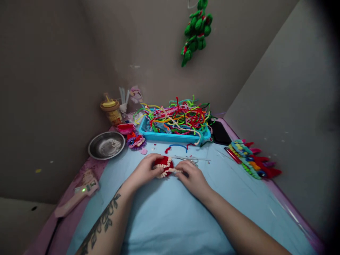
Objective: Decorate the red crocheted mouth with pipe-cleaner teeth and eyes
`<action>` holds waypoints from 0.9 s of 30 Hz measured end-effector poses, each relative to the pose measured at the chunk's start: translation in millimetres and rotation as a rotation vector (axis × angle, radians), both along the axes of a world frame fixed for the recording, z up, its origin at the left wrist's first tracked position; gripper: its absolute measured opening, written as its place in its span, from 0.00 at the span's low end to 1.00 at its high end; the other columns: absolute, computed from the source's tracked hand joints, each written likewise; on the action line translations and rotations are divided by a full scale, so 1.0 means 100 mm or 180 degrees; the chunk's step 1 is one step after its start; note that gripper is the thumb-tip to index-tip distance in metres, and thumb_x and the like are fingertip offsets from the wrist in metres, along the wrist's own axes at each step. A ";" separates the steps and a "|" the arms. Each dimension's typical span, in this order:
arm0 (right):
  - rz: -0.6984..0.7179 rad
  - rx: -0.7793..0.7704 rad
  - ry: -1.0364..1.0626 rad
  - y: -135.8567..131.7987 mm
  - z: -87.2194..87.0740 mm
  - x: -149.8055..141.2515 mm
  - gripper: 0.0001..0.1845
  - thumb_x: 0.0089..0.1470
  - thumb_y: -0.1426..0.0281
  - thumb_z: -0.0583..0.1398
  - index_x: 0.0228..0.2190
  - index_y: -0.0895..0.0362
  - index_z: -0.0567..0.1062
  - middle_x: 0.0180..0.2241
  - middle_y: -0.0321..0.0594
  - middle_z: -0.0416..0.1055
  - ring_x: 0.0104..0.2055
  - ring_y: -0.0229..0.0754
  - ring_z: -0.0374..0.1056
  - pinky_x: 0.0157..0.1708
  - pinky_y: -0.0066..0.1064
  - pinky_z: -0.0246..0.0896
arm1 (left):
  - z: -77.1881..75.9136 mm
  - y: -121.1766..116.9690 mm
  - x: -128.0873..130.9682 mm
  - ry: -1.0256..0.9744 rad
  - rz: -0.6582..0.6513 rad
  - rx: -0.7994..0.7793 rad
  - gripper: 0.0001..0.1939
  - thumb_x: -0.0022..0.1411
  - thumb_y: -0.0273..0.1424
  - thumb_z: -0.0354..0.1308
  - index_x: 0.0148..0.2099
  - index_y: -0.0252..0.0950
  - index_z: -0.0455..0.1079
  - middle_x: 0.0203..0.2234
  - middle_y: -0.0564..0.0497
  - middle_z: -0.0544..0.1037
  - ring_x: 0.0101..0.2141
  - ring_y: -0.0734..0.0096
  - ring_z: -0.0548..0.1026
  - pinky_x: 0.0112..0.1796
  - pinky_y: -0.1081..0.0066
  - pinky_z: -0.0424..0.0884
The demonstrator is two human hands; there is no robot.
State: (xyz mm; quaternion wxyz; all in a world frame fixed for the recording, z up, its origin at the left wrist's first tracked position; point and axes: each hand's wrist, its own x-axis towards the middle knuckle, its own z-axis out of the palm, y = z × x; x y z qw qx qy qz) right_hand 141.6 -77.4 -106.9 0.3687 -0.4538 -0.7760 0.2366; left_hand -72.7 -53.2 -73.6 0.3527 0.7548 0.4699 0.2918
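A small red pipe-cleaner piece (164,165) with cream-coloured loops along its edge rests on the light blue cloth (170,219). My left hand (145,170) grips its left side with curled fingers. My right hand (191,176) pinches its right edge where the cream loops run. Both hands meet at the middle of the table. A thin metal tool (190,159) lies just beyond my right hand.
A blue tray (172,136) heaped with coloured pipe cleaners stands at the back. A steel bowl (106,145) is at the left, a glue gun (79,194) nearer left. Finished colourful pieces (252,159) lie right. A dark phone (220,132), a cup (111,109) and a green hanging ornament (197,30) are behind.
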 end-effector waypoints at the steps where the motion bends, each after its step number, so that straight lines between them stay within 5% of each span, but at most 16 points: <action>1: 0.0064 -0.0108 -0.0004 0.00 0.01 0.03 0.08 0.50 0.75 0.58 0.34 0.54 0.74 0.34 0.41 0.72 0.39 0.43 0.67 0.40 0.35 0.62 | -0.01 0.00 -0.01 -0.0010 0.0015 -0.0019 0.19 0.51 0.26 0.58 0.48 0.36 0.69 0.45 0.45 0.74 0.45 0.62 0.71 0.47 0.63 0.66; 13: -0.0178 -0.0457 0.0430 0.23 -0.13 0.06 0.12 0.50 0.76 0.57 0.32 0.54 0.79 0.39 0.43 0.76 0.43 0.44 0.70 0.46 0.38 0.62 | -0.03 0.02 0.01 -0.0145 -0.0199 -0.0233 0.20 0.51 0.24 0.56 0.48 0.35 0.67 0.47 0.44 0.73 0.47 0.63 0.71 0.48 0.63 0.66; 17: -0.0178 -0.0617 0.0540 0.25 -0.03 0.06 0.10 0.47 0.76 0.57 0.28 0.55 0.79 0.32 0.40 0.76 0.37 0.42 0.71 0.42 0.36 0.64 | 0.01 0.02 0.01 -0.0092 -0.0161 -0.0290 0.19 0.52 0.26 0.56 0.49 0.35 0.67 0.48 0.44 0.72 0.47 0.62 0.71 0.49 0.62 0.66; 23: -0.0459 -0.1679 0.1628 0.17 0.11 0.22 0.12 0.43 0.65 0.63 0.30 0.60 0.77 0.27 0.39 0.75 0.28 0.40 0.69 0.30 0.33 0.65 | 0.08 -0.04 0.02 0.0107 -0.0218 0.0000 0.25 0.52 0.33 0.61 0.54 0.39 0.65 0.58 0.43 0.61 0.58 0.55 0.59 0.56 0.56 0.56; 27: -0.0310 -0.1794 0.2079 0.12 0.14 0.20 0.13 0.40 0.63 0.66 0.28 0.59 0.76 0.25 0.36 0.73 0.27 0.37 0.67 0.29 0.31 0.64 | 0.13 -0.08 0.09 0.0038 -0.0185 0.0475 0.20 0.52 0.35 0.62 0.49 0.39 0.69 0.51 0.43 0.68 0.54 0.58 0.63 0.54 0.59 0.59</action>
